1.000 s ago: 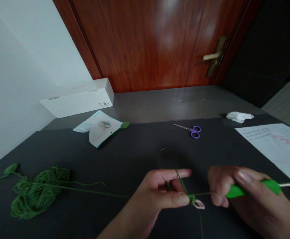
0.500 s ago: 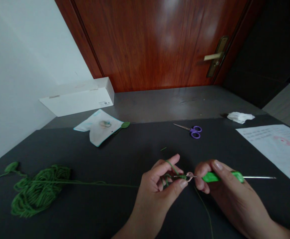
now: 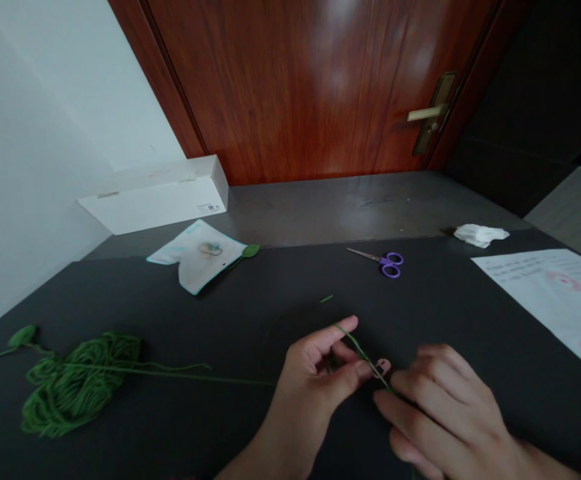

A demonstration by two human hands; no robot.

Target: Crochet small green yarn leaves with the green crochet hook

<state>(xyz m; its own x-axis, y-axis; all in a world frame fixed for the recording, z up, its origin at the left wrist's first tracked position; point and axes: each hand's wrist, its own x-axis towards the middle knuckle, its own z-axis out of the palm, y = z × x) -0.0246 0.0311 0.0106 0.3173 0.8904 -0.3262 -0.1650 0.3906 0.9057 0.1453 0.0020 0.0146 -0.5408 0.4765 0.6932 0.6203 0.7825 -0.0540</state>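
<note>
At the lower middle, my left hand [image 3: 318,377] pinches a small piece of green crochet between thumb and fingers, with green yarn [image 3: 351,339] running over its raised index finger. A pink stitch marker [image 3: 383,367] sits at the piece's right end, just beyond the thumb tip. To the right, my right hand [image 3: 445,407] is curled and slightly blurred, its fingertips closed close to the marker around a thin shaft and green strand. The green hook handle is hidden behind that hand. A strand runs left to the green yarn skein [image 3: 83,383].
Purple scissors [image 3: 389,264] lie beyond my hands. At back left are a white box [image 3: 160,203] and a white pouch [image 3: 205,253] beside a green crocheted leaf [image 3: 251,251]. Crumpled tissue [image 3: 480,235] and a printed sheet [image 3: 555,287] lie right. Another leaf [image 3: 22,336] touches the skein.
My right hand has turned over, so its back faces up and the green handle is out of sight. The yarn between my hands now runs in a straight slanting line.
</note>
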